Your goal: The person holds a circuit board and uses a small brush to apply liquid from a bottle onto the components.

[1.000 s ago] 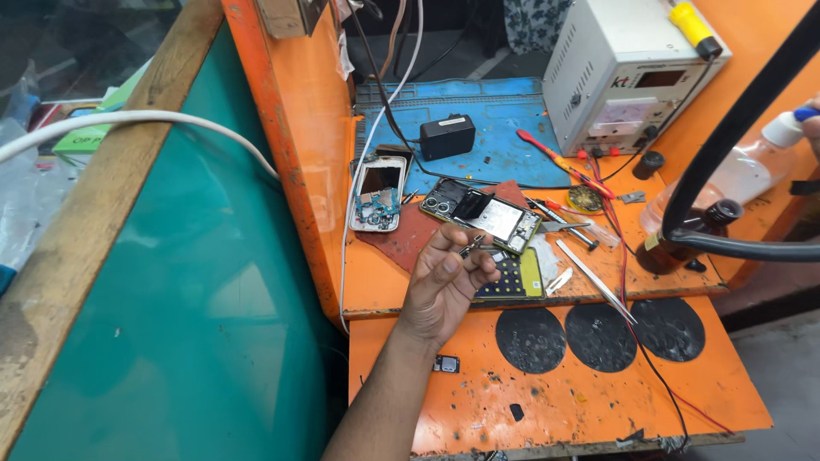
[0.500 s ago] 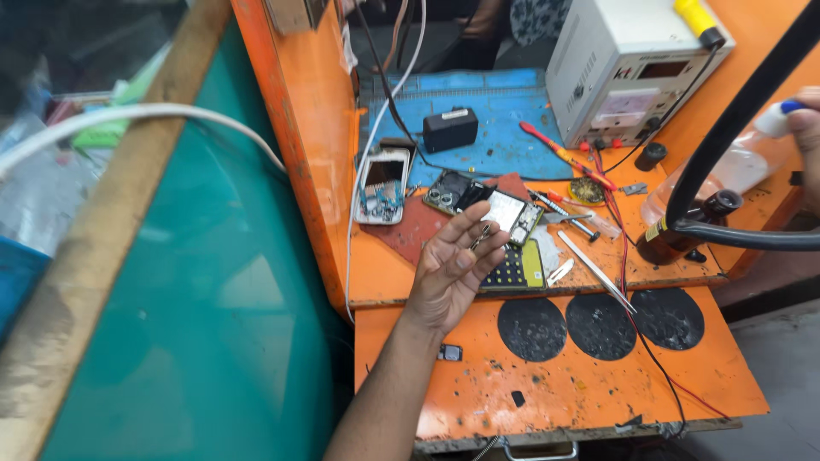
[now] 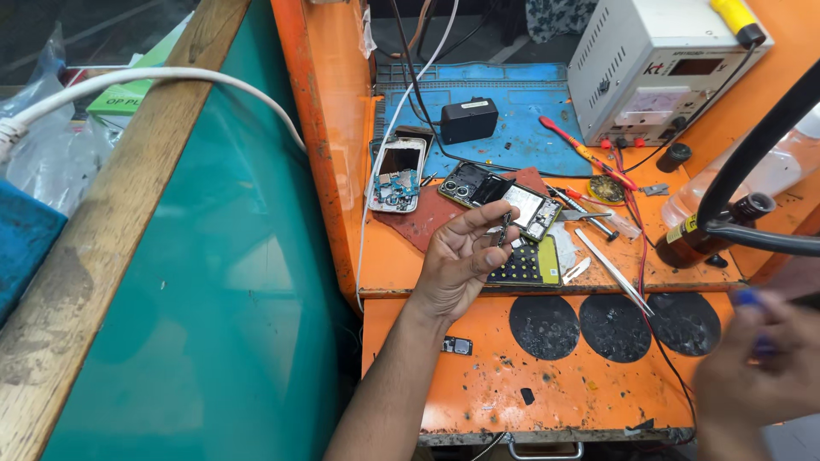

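A small dark strip-like part (image 3: 505,230) is pinched between the fingertips of the left hand (image 3: 461,260), raised palm-up above the orange desk (image 3: 547,393); the step is judged to be inspection of that part; a steady, fine placement would be called for next. The right hand (image 3: 756,367) is blurred at the lower right, apparently closed around something blue (image 3: 747,299); the grip cannot be told. An opened phone (image 3: 397,175), a circuit board (image 3: 530,209), tweezers (image 3: 611,269) and a screwdriver (image 3: 581,152) crowd the surface beneath.
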